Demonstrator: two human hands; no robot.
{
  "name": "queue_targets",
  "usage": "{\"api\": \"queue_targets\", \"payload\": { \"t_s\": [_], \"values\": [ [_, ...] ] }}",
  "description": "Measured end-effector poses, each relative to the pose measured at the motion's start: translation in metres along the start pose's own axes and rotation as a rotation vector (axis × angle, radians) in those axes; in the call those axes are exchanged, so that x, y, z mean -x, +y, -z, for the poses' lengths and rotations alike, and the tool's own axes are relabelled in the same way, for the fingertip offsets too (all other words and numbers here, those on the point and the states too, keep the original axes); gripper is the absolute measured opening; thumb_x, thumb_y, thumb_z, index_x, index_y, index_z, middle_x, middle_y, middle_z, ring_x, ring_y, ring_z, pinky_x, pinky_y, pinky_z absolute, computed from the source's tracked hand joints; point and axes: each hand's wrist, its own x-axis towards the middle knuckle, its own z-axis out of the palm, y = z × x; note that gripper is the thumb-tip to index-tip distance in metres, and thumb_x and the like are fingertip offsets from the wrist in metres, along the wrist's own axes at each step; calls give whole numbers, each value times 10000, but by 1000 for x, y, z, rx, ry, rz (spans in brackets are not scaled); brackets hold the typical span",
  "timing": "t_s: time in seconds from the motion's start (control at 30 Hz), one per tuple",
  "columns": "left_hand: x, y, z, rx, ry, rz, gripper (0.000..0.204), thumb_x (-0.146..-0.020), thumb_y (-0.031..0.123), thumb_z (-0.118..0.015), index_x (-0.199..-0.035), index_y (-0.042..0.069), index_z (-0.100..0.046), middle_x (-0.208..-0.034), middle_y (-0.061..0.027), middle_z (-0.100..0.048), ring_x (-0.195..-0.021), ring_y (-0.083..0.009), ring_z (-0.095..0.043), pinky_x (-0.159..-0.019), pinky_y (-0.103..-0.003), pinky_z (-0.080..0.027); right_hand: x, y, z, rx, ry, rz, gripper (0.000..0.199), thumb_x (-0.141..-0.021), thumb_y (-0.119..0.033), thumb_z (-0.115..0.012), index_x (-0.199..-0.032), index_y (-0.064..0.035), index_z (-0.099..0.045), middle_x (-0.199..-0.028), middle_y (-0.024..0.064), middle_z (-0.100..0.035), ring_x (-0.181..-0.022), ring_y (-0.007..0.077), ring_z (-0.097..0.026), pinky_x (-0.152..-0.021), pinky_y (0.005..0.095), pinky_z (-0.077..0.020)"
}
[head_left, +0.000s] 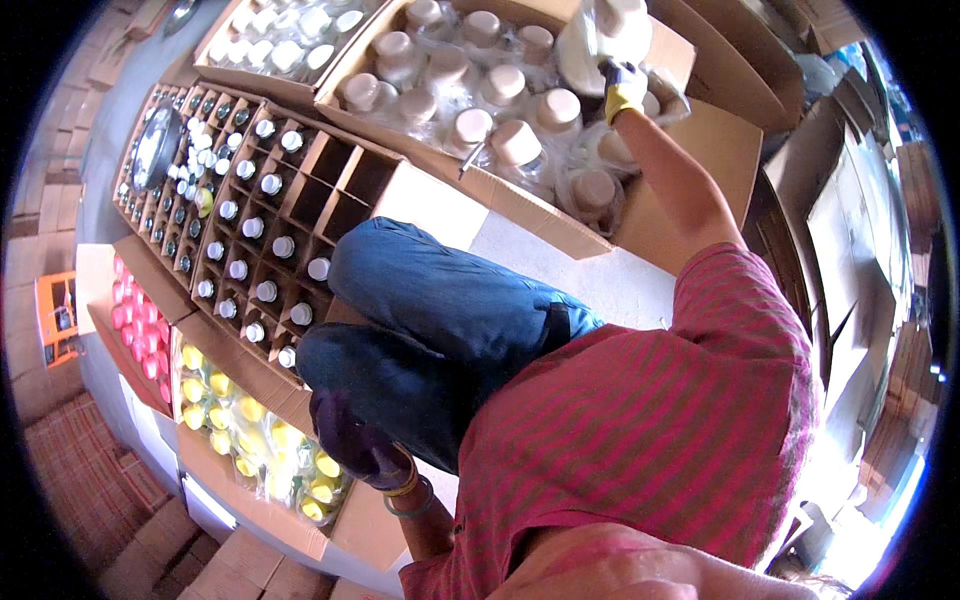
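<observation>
My right hand, in a dark glove with a yellow cuff, reaches far out to the upper right. Its fingers are closed round a pale, wide bottle, which stands above the far end of a large open carton. Several bottles with broad cream caps, wrapped in clear plastic, fill that carton. My left hand, in a dark purple glove, hangs beside my bent knees, close to a carton of yellow-capped bottles. Its fingers blend into shadow, so I cannot tell whether they hold anything.
Next to my knees, a divided carton holds white-capped bottles, with several bare compartments. Beyond it are a dark round object and small loose white caps. Red-topped bottles stand at the left; flattened cardboard leans at the right.
</observation>
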Motion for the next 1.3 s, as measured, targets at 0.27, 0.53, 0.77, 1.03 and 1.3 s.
{"api": "queue_targets", "payload": {
  "t_s": [0.27,0.53,0.77,1.03,1.3],
  "values": [
    [-16,-18,16,-63,35,238,485,-916,234,-563,-1307,-35,-462,-1370,-185,-461,-1315,-319,-395,-1088,-444,-329,-48,164,21,241,-367,-554,299,-898,-249,-560,-1099,-44,-642,-983,74,-652,-835,219,-590,-787,342,-476],
    [-32,-253,75,12,392,582,315,-931,84,-575,-1231,-6,-540,-1191,-107,-597,-1126,-217,-556,-987,-335,-427,57,38,-119,81,-551,446,367,-849,-64,-689,-1185,21,-570,-1179,124,-604,-1084,220,-563,-966,341,-446],
    [-88,-408,82,-1093,-12,736,927,-826,559,-597,-1491,39,-213,-1558,-197,-178,-1436,-392,-156,-1151,-535,-144,273,-84,-353,205,-1041,899,456,-760,-254,-766,-1149,-64,-621,-1092,159,-623,-1094,325,-550,-961,395,-432],
    [-97,-409,76,-1002,-51,784,1077,-765,591,-638,-1493,-21,-134,-1552,-283,-71,-1437,-423,-115,-1162,-510,-115,433,-75,-622,620,-1127,1121,756,-782,-492,-709,-1381,-116,-439,-1332,159,-535,-1236,343,-494,-1041,446,-403],
    [-105,-417,81,-972,-66,666,1096,-738,563,-674,-1480,-47,-149,-1524,-325,-113,-1410,-469,-155,-1153,-508,-141,499,-29,-775,368,-799,1239,993,-643,-255,-858,-1436,-58,-292,-1240,185,-540,-1097,314,-555,-932,383,-469]
  ]
}}
